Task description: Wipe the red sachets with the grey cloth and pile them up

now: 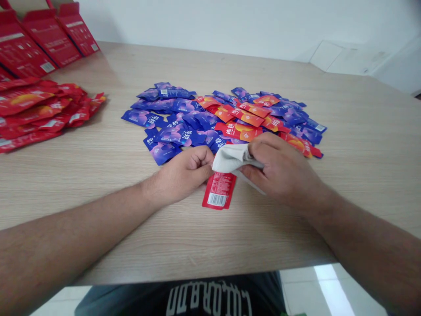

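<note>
Right now, through the head camera, I have both hands over the middle of the bench (164, 245), on the near side. My right hand (274, 164) is closed on a white cloth (232, 158), bunched between thumb and fingers, with a loose fold hanging below them. My left hand (192, 169) has its fingers curled in and its thumb at the upper left side of a red packet (219, 191); the cloth covers that contact, so I cannot tell how firmly it grips. The packet sits between the hands, its upper end under the cloth and its barcode end pointing toward the near edge.

Just beyond my hands I see a broad pile: blue sachets (194, 138) across most of it, with orange-red sachets (245, 131) mixed in through its middle and right. Toward the left edge lies a stack of larger red pouches (29, 112). Behind these, at the far left corner, red boxes (52, 41) stand in a row, flaps raised. A white wall (210, 26) rises behind the far edge.
</note>
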A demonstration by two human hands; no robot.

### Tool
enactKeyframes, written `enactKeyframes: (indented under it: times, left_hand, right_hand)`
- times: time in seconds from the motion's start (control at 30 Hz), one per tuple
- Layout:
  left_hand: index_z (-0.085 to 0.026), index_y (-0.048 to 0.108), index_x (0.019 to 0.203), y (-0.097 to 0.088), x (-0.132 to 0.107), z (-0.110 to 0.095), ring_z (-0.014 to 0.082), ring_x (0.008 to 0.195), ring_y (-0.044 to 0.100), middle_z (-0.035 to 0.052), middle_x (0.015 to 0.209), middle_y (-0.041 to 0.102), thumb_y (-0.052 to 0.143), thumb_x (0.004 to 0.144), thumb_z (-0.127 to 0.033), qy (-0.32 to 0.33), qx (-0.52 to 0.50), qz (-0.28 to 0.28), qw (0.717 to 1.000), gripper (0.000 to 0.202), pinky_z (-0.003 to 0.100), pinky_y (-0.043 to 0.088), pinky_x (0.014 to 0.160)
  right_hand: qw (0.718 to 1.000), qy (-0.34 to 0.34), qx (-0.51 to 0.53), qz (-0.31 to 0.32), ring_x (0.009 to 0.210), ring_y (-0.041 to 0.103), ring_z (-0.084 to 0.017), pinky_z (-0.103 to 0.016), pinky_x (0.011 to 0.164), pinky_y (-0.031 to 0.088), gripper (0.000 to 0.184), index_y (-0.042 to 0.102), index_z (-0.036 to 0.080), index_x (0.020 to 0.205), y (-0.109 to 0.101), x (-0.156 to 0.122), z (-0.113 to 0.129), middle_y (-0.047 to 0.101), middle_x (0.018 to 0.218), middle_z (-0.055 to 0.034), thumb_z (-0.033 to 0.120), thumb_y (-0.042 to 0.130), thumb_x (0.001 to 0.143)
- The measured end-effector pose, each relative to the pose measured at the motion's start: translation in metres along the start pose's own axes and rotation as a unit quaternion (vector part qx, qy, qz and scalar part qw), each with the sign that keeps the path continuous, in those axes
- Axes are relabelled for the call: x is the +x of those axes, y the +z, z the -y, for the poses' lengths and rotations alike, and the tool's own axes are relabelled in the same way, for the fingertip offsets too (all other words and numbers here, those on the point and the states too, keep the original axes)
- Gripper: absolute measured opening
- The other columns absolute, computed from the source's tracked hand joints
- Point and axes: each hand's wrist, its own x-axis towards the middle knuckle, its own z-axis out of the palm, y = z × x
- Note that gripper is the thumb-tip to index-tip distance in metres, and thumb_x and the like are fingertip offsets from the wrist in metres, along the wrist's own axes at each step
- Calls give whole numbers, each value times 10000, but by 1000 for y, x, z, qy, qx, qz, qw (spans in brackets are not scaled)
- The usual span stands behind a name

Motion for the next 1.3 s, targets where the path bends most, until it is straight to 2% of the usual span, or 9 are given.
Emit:
enactKeyframes:
  times: [0.2, 0.27, 0.4, 0.6, 0.8, 1.0, 1.17, 1.23, 1.3]
  left_hand:
    - [-184, 577, 837, 2, 0, -1, 104, 593, 475, -24, 697, 582, 625, 956, -333, -12, -30, -20, 999, 196, 218, 357, 539]
    - [-182, 577, 836, 3, 0, -1, 100, 591, 469, -26, 696, 579, 636, 950, -324, -13, -37, -15, 999, 191, 214, 355, 539]
    - [-179, 569, 841, 3, 0, -1, 89, 580, 445, -37, 690, 564, 660, 931, -282, -17, -56, -20, 998, 165, 209, 360, 544]
    - [-178, 579, 833, 4, -1, -2, 101, 610, 474, -23, 710, 583, 644, 946, -295, -10, -61, -26, 998, 175, 215, 372, 555]
    - [-185, 544, 815, 2, -1, 0, 96, 607, 458, -33, 707, 561, 674, 925, -304, 8, -66, 9, 998, 208, 217, 378, 559]
    - [-179, 564, 799, 2, 0, -3, 100, 612, 484, -24, 700, 584, 665, 921, -283, -9, -59, -10, 998, 189, 216, 394, 568]
    - [-182, 555, 817, 2, 0, -1, 97, 607, 475, -25, 706, 579, 674, 928, -299, -1, -60, 6, 998, 200, 213, 375, 553]
    - [-183, 560, 825, 2, 1, 0, 96, 593, 465, -28, 696, 572, 661, 940, -302, -8, -56, 3, 998, 194, 213, 371, 543]
    - [-184, 566, 833, 2, 0, 1, 99, 586, 469, -28, 692, 574, 638, 951, -298, -14, -54, -10, 998, 179, 212, 376, 539]
  right_hand:
    - [992, -87, 58, 72, 933, 624, -243, -365, 802, 495, 50, 629, 205, 960, 7, -4, 11, 660, 1010, -78, 241, 649, 988]
    - [995, -66, 46, 61, 919, 620, -244, -367, 792, 485, 67, 617, 203, 949, 5, -4, 11, 660, 999, -80, 245, 646, 992]
    - [1000, 14, 27, 0, 870, 603, -240, -366, 756, 466, 171, 565, 215, 884, 3, 1, 1, 646, 951, -76, 311, 661, 989]
    - [995, -58, 51, 67, 909, 621, -238, -364, 785, 474, 115, 600, 214, 938, 5, -2, 6, 660, 998, -73, 297, 645, 1004]
    - [998, 48, 24, -25, 921, 622, -257, -370, 778, 478, 210, 554, 231, 883, 3, 2, -4, 667, 981, -82, 364, 679, 987]
    - [997, -31, 51, 56, 888, 610, -232, -356, 772, 467, 147, 563, 221, 902, 4, 0, 5, 637, 970, -65, 285, 667, 983]
    - [999, 29, 27, -2, 866, 601, -241, -359, 739, 448, 204, 554, 223, 878, 3, 1, 0, 634, 945, -71, 349, 668, 991]
    - [999, 17, 35, 14, 877, 603, -241, -355, 740, 450, 198, 567, 221, 888, 4, 1, 0, 644, 958, -73, 354, 674, 987]
    - [996, -31, 52, 58, 894, 607, -233, -349, 755, 458, 135, 594, 217, 908, 5, -1, 5, 656, 983, -71, 302, 671, 979]
